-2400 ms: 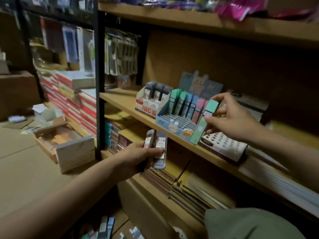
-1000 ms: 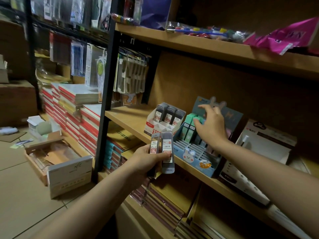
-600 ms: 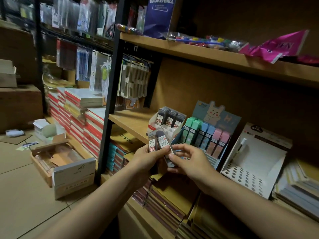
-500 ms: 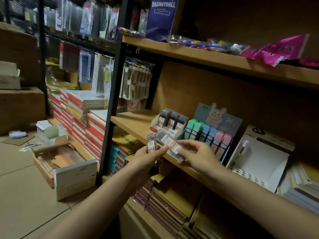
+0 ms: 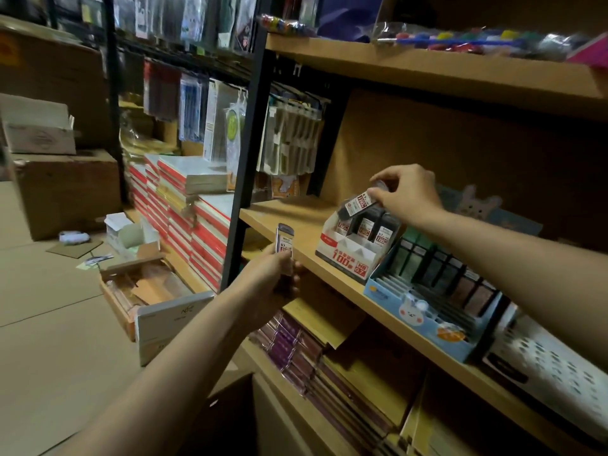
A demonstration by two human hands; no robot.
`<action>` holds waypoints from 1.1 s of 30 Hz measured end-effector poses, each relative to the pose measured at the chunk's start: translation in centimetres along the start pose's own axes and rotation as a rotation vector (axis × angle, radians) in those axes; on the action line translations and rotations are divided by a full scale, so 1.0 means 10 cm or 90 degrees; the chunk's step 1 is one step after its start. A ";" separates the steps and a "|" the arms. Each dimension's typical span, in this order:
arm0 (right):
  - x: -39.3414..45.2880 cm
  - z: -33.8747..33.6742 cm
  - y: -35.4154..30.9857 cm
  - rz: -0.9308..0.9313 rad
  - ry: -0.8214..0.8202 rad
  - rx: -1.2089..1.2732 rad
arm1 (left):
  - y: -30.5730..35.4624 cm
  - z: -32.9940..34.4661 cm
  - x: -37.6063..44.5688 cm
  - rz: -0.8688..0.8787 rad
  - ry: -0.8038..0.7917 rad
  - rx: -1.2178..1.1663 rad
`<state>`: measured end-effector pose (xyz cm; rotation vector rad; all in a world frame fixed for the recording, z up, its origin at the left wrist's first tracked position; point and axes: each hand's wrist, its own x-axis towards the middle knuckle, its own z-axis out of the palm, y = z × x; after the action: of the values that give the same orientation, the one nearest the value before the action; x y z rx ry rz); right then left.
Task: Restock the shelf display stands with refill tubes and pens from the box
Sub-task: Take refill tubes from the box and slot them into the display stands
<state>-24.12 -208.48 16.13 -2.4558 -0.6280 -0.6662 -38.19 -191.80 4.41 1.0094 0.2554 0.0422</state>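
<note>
Up at the shelf, the right hand (image 5: pixel 406 189) pinches a dark refill tube (image 5: pixel 358 202) by its clear cap, thumb and fingertips curled round the upper end. The tube hangs tilted from that grip, its red-and-white label facing outward and its lower end pointing down toward the white and red display stand (image 5: pixel 350 255) directly beneath the hand. Three more tubes (image 5: pixel 367 227) stand upright in the back row of that stand, just under the held one; whether the held tube touches them cannot be told. The right forearm stretches in from the lower right across the blue display stand (image 5: pixel 424 311), which sits just right of the white one, wrist slightly bent downward.

The left hand (image 5: pixel 271 274) is lower and nearer the body, below and to the left of the right hand, in front of the edge of the wooden shelf (image 5: pixel 283 215). Its fingers are wrapped round a second refill tube (image 5: pixel 285 245), held upright with the capped top and label sticking out above the thumb. The left forearm rises diagonally from the bottom left, palm turned toward the shelf.

Well below and left of the left hand, an open cardboard box (image 5: pixel 144 291) lies on the floor.
</note>
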 end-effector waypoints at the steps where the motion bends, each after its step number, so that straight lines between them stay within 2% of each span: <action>1: 0.04 0.04 -0.01 -0.016 -0.011 -0.011 | -0.01 -0.02 0.03 -0.003 0.005 0.026; 6: 0.20 0.18 0.01 -0.041 -0.090 -0.078 | -0.11 -0.07 0.16 0.007 0.002 0.161; 9: 0.22 0.26 0.02 -0.031 -0.088 -0.080 | -0.13 -0.06 0.16 0.019 0.007 0.139; 16: 0.15 0.51 0.04 -0.074 -0.063 -0.109 | -0.21 -0.14 0.15 0.128 0.158 0.157; 19: 0.13 0.49 0.05 -0.062 -0.056 -0.084 | -0.16 -0.15 0.09 0.176 0.144 0.153; 23: 0.01 0.23 0.01 -0.044 0.000 0.039 | -0.07 -0.09 0.01 0.194 0.082 0.143; 25: -0.13 0.08 -0.02 -0.047 -0.052 0.104 | -0.05 -0.03 -0.02 0.197 0.037 0.124; 30: -0.49 -0.14 -0.16 -0.008 -0.260 0.341 | -0.07 0.13 -0.09 0.224 -0.068 0.139; 33: -0.63 -0.16 -0.22 -0.034 -0.330 0.324 | -0.07 0.22 -0.12 0.244 -0.107 0.156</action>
<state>-30.69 -209.53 14.54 -2.1199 -0.9259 0.1292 -38.88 -194.24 5.16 1.2881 -0.0919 0.2787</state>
